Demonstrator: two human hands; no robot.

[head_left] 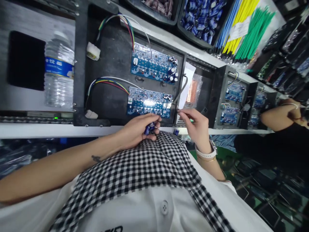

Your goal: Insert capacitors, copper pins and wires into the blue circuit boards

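Several blue capacitors (pixel 149 129) lie in the curled fingers of my left hand (pixel 142 127), just in front of the lower blue circuit board (pixel 149 106). This board carries small white and dark parts, and coloured wires leave its left end. My right hand (pixel 196 124) is closed in a pinch beside the right wall of the black tray; what its fingertips hold, if anything, is too small to make out. Between the hands, a single blue capacitor (pixel 176 132) rests near the white front edge. The upper circuit board (pixel 154 62) has several upright capacitors at its right end.
Behind the black tray (pixel 108 69) stand a bin of blue capacitors (pixel 202 19) and bundles of yellow wires (pixel 241 25) and green wires (pixel 256 35). A water bottle (pixel 59 69) lies at left. Further right are more trays with boards (pixel 233 91) and another person's arm (pixel 277 117).
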